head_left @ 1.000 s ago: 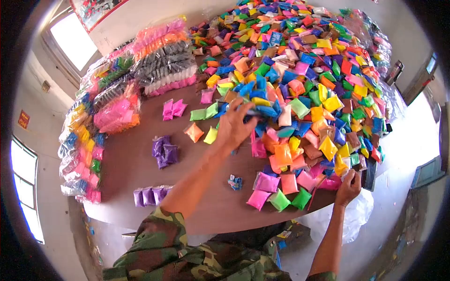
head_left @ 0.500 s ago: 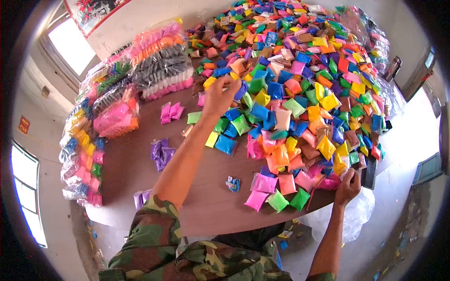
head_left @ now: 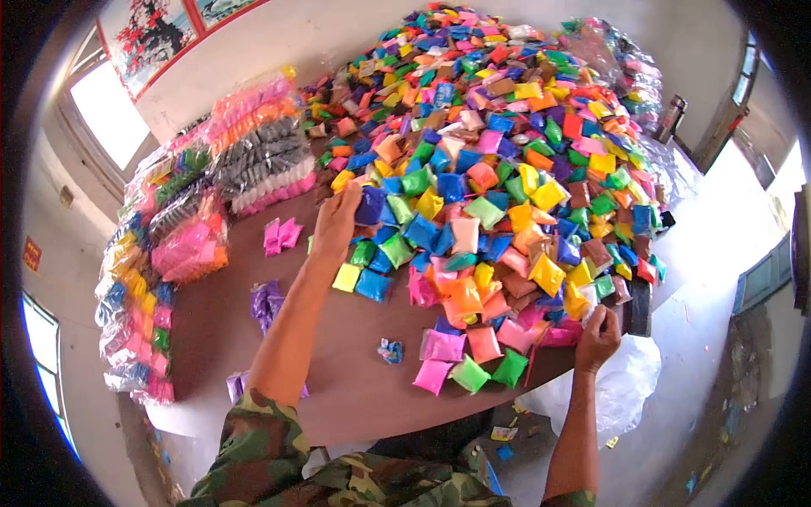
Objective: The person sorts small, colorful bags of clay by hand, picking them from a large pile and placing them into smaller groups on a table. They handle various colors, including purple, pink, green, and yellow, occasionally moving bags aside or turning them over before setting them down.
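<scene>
My left hand is closed on a dark blue packet at the near left side of a large heap of small coloured packets. Just below it lie a yellow packet and a blue packet. At the heap's front right edge, my right hand is closed, fingertips pinched together beside a whitish piece; what they grip is too small to make out. Near that hand are a pink packet and an orange-yellow packet.
Pink packets and purple packets lie in small groups on the brown table. Stacked clear bags of packets line its left side. A small blue crumpled piece lies near the front, and a white plastic bag hangs low right.
My left hand has drawn back toward me and slightly left, with the dark blue packet in it. My right hand stays near the heap's front right edge. The camera view has shifted.
</scene>
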`<act>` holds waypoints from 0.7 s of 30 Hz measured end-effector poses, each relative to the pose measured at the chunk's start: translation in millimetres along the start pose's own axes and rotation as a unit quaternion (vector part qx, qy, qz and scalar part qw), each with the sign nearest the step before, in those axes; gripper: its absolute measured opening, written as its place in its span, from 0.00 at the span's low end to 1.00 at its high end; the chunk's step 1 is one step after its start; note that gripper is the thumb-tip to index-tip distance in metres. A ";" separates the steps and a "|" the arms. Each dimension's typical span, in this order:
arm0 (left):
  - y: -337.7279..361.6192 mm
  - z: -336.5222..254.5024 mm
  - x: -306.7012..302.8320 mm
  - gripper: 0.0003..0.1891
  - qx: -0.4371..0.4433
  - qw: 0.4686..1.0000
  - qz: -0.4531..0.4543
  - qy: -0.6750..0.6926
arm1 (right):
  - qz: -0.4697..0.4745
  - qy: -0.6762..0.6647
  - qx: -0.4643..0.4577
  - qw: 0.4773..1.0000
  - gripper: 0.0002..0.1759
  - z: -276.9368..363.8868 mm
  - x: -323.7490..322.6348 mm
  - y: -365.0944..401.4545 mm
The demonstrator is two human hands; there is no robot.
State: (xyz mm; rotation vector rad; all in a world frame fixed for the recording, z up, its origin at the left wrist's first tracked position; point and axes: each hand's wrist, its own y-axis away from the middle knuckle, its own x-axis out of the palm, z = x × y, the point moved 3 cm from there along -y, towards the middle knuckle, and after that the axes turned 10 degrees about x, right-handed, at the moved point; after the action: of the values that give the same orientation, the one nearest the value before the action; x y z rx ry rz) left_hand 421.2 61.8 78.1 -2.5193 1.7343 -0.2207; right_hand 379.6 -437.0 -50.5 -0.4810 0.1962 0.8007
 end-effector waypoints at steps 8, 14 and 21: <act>-10.6 26.2 28.9 0.19 0.033 0.993 0.079 -0.081 | -0.016 -0.045 0.014 0.999 0.12 3.7 0.2 2.8; -0.1 19.7 42.2 0.18 0.070 0.939 0.170 -0.291 | -0.010 -0.058 0.037 0.998 0.11 14.6 -2.8 6.0; 0.7 13.5 45.1 0.20 0.021 0.904 0.210 -0.371 | -0.002 -0.059 0.051 0.997 0.10 5.9 -4.0 5.1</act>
State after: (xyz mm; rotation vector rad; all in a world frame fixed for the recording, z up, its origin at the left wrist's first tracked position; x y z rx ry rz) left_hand 438.5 19.3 68.1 -1.7449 1.7947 0.6326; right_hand 373.1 -433.7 -45.6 -0.3364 0.1252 0.8083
